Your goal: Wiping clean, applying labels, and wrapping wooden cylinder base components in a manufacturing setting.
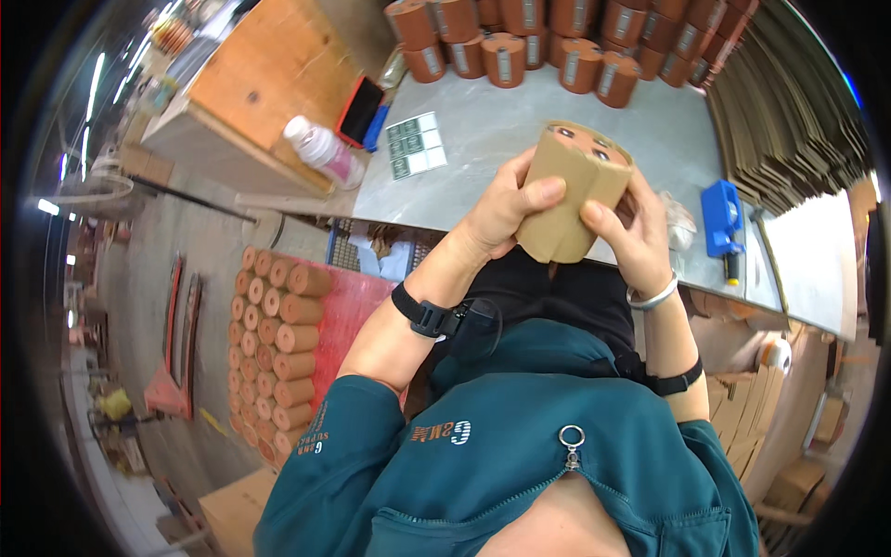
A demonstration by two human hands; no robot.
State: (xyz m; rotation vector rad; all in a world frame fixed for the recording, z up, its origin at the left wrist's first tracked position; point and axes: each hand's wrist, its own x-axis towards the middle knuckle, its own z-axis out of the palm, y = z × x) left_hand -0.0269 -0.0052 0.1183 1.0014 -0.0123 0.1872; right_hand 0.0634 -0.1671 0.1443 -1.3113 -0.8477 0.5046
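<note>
Between both hands, just over the near edge of the grey table (pixel 483 121), is a tan cardboard wrap (pixel 568 209) folded around a reddish-brown cylinder. Only the cylinder's top (pixel 585 139), with dark round spots, shows at the far end. My left hand (pixel 515 200) clasps the wrap's left side, thumb lying across the front. From the right, my right hand (pixel 636 237) grips it with the thumb pressed on the cardboard; its other fingers are partly hidden behind. A sheet of green and white labels (pixel 416 146) lies flat on the table, to the left of the hands.
Reddish-brown cylinders with labels (pixel 504 60) stand stacked at the back. Flat cardboard sheets (pixel 789 111) are piled on the right, near a blue hand tool (pixel 721 218). A white bottle (pixel 325 153) stands on the left. Several unlabelled cylinders (pixel 297 339) sit stacked at lower left.
</note>
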